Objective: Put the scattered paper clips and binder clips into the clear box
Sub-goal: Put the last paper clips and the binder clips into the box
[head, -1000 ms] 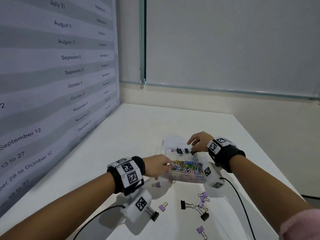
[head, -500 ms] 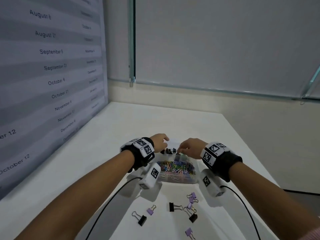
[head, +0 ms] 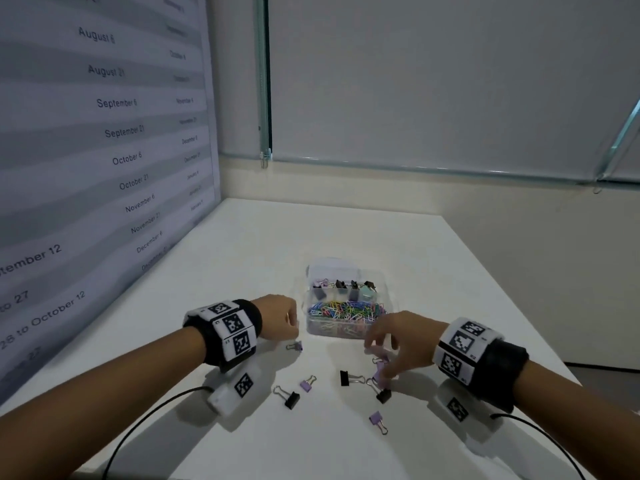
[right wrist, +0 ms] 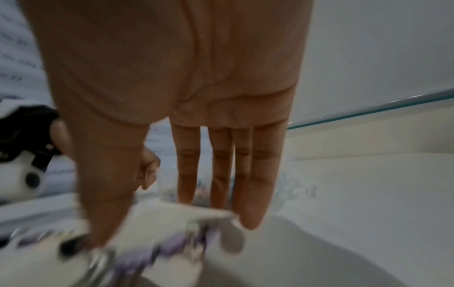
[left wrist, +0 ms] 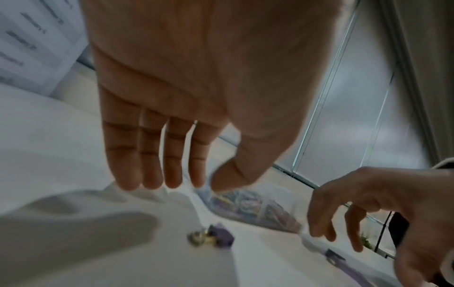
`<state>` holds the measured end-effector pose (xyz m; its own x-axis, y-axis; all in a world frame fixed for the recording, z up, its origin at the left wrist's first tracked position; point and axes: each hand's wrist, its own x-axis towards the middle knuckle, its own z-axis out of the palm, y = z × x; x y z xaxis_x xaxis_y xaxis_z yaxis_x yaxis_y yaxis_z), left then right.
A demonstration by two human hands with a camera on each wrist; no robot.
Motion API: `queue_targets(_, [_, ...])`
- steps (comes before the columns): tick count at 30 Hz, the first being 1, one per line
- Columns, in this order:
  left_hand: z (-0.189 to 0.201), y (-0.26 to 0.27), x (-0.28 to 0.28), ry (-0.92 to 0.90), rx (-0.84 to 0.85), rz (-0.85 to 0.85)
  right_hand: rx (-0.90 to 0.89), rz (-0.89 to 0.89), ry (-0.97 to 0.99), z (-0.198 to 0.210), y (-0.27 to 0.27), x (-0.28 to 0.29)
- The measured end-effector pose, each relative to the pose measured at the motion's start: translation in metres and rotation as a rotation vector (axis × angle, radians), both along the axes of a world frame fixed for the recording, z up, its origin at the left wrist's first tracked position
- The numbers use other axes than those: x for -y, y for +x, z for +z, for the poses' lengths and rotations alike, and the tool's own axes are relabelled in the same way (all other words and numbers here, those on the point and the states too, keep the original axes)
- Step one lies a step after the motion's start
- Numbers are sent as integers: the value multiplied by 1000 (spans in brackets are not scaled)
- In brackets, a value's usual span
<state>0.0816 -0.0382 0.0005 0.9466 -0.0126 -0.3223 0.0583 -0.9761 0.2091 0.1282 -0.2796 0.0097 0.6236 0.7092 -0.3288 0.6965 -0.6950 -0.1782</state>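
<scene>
The clear box stands mid-table, with coloured paper clips in its near half and several binder clips in its far half. My left hand hovers at the box's left front corner, fingers straight and empty, just above a small purple binder clip. My right hand reaches down in front of the box, fingers spread over a cluster of purple binder clips; it grips nothing.
Loose clips lie on the white table in front of the box: a purple one, black ones, another purple. A calendar wall stands left; the table's edge runs on the right.
Both hands have drawn back from the box's far compartment to the loose clips in front of it. The left hand went left, the right hand dropped towards the purple clips.
</scene>
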Motion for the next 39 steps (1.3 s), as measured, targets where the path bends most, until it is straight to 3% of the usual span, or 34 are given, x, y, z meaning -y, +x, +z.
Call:
queue_targets(5, [-7, -27, 12, -188, -137, -123, -49, -15, -17, -21, -17, 9])
queue_targets(10, [-10, -43, 16, -77, -211, -169, -76, -38, 69, -31, -36, 11])
queue_targets(20, [-21, -40, 60, -97, 3, -215, -72, -32, 209, -32, -43, -25])
queue_targets(26, [-20, -39, 64, -99, -17, -166, -30, 5, 185, -35, -42, -33])
queue_targets(36, [-27, -38, 72, 121, 16, -155, -55, -60, 53, -31, -29, -39])
queue_targets(39, [-23, -36, 69, 157, 78, -178, -98, -127, 110, -22, -22, -38])
